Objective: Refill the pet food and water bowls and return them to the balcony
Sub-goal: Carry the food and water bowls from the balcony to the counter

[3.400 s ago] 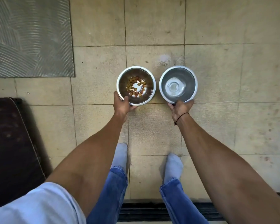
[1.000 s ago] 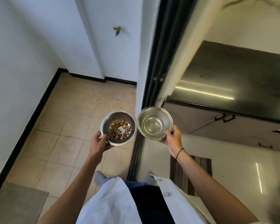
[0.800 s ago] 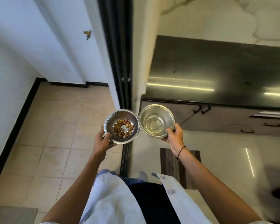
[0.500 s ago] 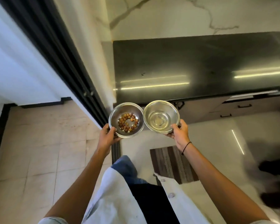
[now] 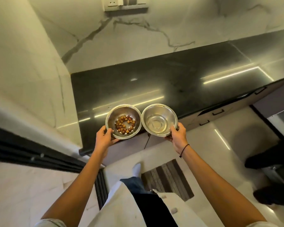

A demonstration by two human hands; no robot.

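Two steel bowls are held side by side over the front edge of a black countertop (image 5: 162, 79). The food bowl (image 5: 118, 112) on the left has a small ring of brown kibble at its bottom. My left hand (image 5: 103, 136) grips its near rim, thumb inside. The water bowl (image 5: 161, 110) on the right holds a little clear water. My right hand (image 5: 177, 135) grips its near right rim, thumb over the edge. The two rims almost touch.
A marble wall with a socket plate (image 5: 125, 4) rises behind the counter. Drawers with black handles (image 5: 218, 112) sit under it. A striped mat (image 5: 169, 177) lies on the glossy floor. The dark sliding door track (image 5: 23, 154) runs at left. Dark shapes (image 5: 269, 158) stand at right.
I lifted both bowls from the balcony floor, turned right through the sliding door and came up to the kitchen counter. Both hands keep their hold on the bowls.
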